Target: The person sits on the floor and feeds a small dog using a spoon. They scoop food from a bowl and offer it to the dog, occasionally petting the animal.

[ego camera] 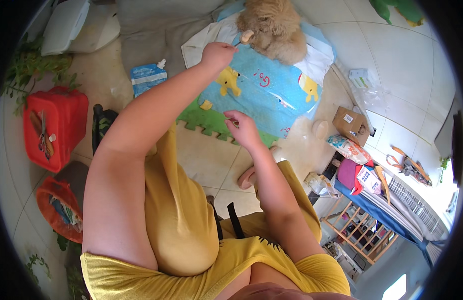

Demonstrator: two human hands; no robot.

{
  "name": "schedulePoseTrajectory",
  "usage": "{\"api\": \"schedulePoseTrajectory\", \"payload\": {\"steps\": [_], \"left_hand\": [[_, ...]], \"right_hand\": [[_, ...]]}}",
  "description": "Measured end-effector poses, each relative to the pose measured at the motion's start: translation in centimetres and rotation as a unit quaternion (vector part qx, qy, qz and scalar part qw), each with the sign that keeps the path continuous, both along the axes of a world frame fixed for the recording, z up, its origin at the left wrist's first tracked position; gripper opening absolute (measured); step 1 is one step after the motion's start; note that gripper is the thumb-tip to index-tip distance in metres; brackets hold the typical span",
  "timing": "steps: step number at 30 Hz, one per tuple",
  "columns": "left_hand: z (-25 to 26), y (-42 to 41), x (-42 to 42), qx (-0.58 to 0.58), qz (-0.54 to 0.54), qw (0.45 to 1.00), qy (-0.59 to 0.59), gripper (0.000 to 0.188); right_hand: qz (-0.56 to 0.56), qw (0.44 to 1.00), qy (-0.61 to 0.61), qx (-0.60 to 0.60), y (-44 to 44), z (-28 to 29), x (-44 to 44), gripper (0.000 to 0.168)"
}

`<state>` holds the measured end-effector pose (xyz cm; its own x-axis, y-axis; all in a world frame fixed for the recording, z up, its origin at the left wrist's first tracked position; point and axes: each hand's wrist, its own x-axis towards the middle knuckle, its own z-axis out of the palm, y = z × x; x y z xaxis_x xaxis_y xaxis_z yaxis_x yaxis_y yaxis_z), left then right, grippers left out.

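My left hand (218, 55) is closed on the thin handle of a utensil, perhaps a spoon, with a tan lump (247, 36) at its far end. The lump is close beside a curly-haired tan dog (276, 32), which rests on a light blue printed cloth (254, 97). My right hand (243, 129) is held over the near edge of the cloth and the green foam mat (196, 119), fingers curled and apart, with nothing in it. A small yellowish piece (206, 105) lies by the mat. A blue spouted pouch (149, 77) lies left of the cloth, beyond my left forearm.
At the left stand a red lidded bin (68, 125) with scissors (43, 131) on top, an orange bag (60, 210) and plants (32, 63). A grey cushion (160, 30) lies behind the pouch. A bowl (321, 129), a cardboard box (349, 122) and a wooden rack (361, 228) are at the right.
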<state>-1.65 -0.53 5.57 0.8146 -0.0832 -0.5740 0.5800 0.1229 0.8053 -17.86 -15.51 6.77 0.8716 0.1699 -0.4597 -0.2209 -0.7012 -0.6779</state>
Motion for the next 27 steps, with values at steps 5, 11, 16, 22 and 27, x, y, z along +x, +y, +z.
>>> {"api": "schedulePoseTrajectory", "payload": {"steps": [5,11,16,22,27], "left_hand": [[-0.8,0.5,-0.7,-0.012,-0.005,1.000,0.000,0.021],[-2.3,1.2,-1.1,-0.013,0.017,1.000,-0.018,0.022],[-1.9,2.2,-1.5,-0.001,-0.007,0.999,0.040,0.018],[-1.1,2.2,-1.9,0.001,-0.028,0.999,0.043,0.021],[-1.0,2.1,-2.0,0.003,-0.016,0.999,0.038,0.020]], "right_hand": [[-0.024,0.991,-0.129,-0.038,-2.4,-0.8,1.7,0.021],[0.190,0.881,-0.392,-0.188,-4.7,3.7,12.5,0.035],[0.332,0.763,-0.449,-0.327,-4.9,4.6,18.7,0.047],[0.404,0.684,-0.418,-0.441,-4.4,3.0,23.0,0.066],[0.407,0.637,-0.426,-0.497,-5.0,3.7,25.6,0.067]]}}
